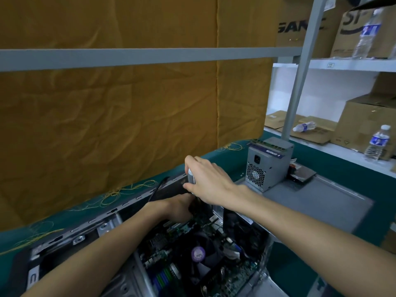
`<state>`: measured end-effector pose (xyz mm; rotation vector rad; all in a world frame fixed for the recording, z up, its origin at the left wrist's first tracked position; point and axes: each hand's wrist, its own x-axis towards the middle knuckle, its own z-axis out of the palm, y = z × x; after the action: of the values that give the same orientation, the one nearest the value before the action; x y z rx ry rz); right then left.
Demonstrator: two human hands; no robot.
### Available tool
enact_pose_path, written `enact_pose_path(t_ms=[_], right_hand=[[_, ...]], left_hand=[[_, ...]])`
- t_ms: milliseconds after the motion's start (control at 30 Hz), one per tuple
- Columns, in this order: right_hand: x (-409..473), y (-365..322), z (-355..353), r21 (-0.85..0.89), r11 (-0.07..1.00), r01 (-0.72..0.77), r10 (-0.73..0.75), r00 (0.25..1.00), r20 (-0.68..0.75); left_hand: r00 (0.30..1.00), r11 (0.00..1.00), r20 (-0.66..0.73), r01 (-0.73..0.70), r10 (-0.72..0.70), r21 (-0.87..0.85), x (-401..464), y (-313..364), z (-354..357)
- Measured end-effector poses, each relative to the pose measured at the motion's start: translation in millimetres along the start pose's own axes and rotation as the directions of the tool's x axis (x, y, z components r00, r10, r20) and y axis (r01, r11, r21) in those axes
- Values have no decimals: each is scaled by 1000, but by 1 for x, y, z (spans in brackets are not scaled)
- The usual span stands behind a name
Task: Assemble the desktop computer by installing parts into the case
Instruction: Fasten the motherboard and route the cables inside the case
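Note:
An open desktop case (pixel 90 229) lies on the green table, its motherboard (pixel 171 254) and a black CPU fan (pixel 198 254) showing. My right hand (pixel 207 179) grips the grey handle of a screwdriver (pixel 191 177) held upright above the far inner corner of the case. My left hand (pixel 173 209) reaches down inside just below it, fingers curled around a dark part that I cannot make out. A grey power supply (pixel 267 163) stands on the case's side panel (pixel 310 200) to the right, next to a hard drive (pixel 302 173).
A yellow cloth (pixel 128 114) hangs behind the table behind a grey rail (pixel 128 57). White shelves at the right carry cardboard boxes (pixel 368 123) and water bottles (pixel 377 143). Yellow threads (pixel 120 194) lie along the table's far edge.

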<state>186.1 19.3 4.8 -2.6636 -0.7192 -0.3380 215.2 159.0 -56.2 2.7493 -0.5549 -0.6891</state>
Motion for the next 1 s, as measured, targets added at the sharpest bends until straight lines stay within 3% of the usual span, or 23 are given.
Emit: enact_pose_path(t_ms=[433,600,733,900,1000], right_hand=[[7,10,4,15,999,-43,42,998,50],[11,3,-5,20,995,-94,90,983,161],[20,-7,-24,-98,991,-92,121,926,358],[25,-19,-23,-507,854,118,5,972,234],[27,-20,-28,-501,856,124,63,938,340]], left_hand=[[999,998,28,28,-27,-56,0,-2,0],[999,999,41,17,-15,-34,-7,-2,0],[1000,1000,-25,15,-15,-4,-10,-6,4],[990,989,134,25,-45,145,-17,-5,13],[986,981,157,18,-49,192,-21,-5,12]])
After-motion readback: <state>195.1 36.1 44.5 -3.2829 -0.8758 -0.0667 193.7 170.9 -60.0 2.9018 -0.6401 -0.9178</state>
